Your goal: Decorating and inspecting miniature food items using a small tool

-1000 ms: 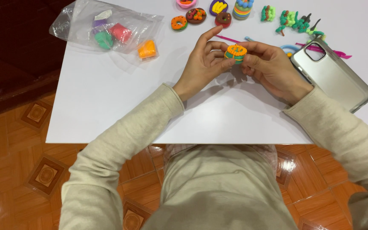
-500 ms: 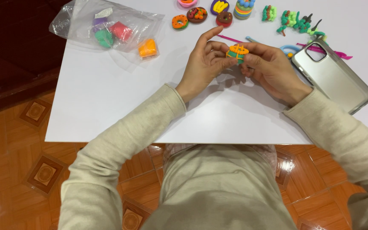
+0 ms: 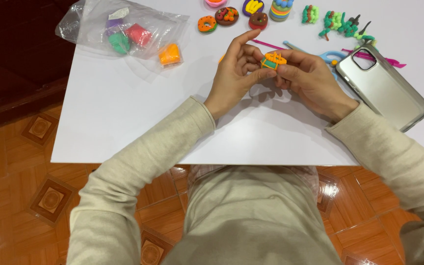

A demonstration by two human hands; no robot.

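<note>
Both my hands hold a small clay model [image 3: 273, 61], green with orange strips on top, just above the white table [image 3: 123, 122]. My left hand [image 3: 235, 73] pinches it from the left with thumb and fingers, index finger raised. My right hand [image 3: 311, 81] grips it from the right with the fingertips. Cream sleeves cover both my arms.
A clear plastic bag [image 3: 123, 32] with purple, green, red and orange clay lumps lies at the far left. Finished clay doughnuts [image 3: 207, 23], a striped stack [image 3: 280, 10] and green figures [image 3: 337, 22] line the far edge. A phone [image 3: 381, 88] lies face down at right, beside pink and blue modelling tools [image 3: 271, 45]. Orange tiled floor lies below.
My hands have turned the clay model slightly between the fingertips; its orange top now faces more upward. Hands stay in nearly the same place.
</note>
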